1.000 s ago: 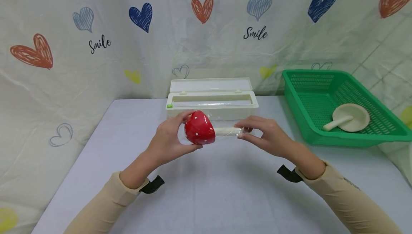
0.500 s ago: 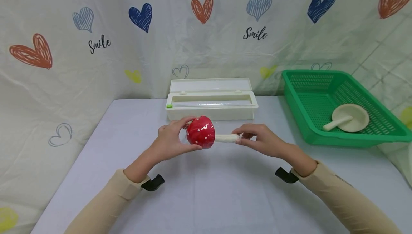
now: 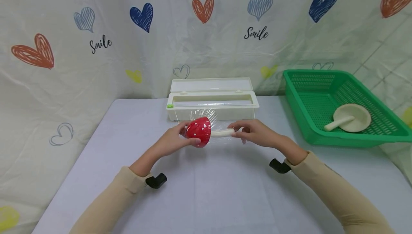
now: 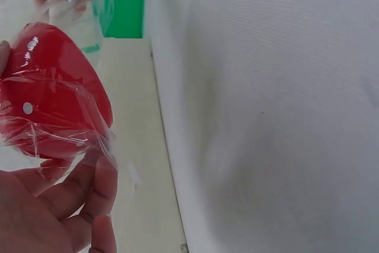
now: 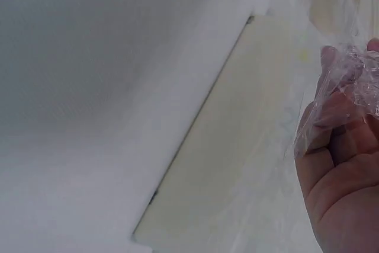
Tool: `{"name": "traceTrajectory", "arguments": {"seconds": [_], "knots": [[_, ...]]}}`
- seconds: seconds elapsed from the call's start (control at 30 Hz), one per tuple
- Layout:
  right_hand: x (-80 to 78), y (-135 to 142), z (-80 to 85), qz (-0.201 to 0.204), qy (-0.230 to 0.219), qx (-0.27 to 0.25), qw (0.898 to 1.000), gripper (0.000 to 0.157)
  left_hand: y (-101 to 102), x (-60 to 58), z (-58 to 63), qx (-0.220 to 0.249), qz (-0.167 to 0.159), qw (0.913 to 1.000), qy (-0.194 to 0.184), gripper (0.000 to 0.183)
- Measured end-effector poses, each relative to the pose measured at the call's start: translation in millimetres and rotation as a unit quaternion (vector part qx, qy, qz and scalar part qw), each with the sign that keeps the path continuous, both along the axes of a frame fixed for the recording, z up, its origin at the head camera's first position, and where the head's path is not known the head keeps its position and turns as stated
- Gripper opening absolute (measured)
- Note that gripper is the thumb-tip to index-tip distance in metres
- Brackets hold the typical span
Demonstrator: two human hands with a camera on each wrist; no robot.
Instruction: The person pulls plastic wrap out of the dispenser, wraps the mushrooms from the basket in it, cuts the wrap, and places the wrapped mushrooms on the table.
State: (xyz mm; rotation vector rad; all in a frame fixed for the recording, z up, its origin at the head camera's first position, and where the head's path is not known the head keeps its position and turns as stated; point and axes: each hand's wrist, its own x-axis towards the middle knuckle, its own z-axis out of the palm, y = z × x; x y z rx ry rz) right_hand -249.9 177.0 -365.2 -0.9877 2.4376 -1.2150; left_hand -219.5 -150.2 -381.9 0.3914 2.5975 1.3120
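A toy mushroom with a red, white-dotted cap [image 3: 199,132] and a cream stem [image 3: 222,133] lies sideways above the table, in clear cling film [image 4: 89,96]. My left hand [image 3: 173,138] grips the cap, thumb on the near side. In the left wrist view its fingers [image 4: 83,191] curl under the filmed cap. My right hand [image 3: 257,132] pinches the stem's end; crumpled film [image 5: 355,81] bunches at its fingers in the right wrist view. Just behind, a white cling film dispenser [image 3: 212,113] has its lid up and a roll inside. Pleated film stretches between dispenser and cap.
A green plastic basket [image 3: 322,139] stands at the back right. In it lies a cream piece [image 3: 362,118] with a round head and a stem. A white sheet with printed hearts hangs behind the white-covered table [image 3: 225,191].
The mushroom has come down and nearer, then shifted slightly left. My right hand has moved left along with the stem. Pleated film now shows taut in front of the dispenser.
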Motion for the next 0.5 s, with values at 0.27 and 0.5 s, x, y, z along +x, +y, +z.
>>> {"name": "traceTrajectory", "arguments": {"seconds": [0.27, 0.5], "knots": [[-9.1, -6, 3.0, 0.010, 0.027, 0.064, 0.998, 0.027, 0, -11.1, -9.3, -0.007, -0.008, 0.9998, -0.017, 0.068], [-3.2, -21, 6.1, -0.027, 0.127, 0.154, 0.979, 0.059, 3, -17.6, -8.1, -0.008, -0.002, 0.9994, -0.034, 0.065]]}}
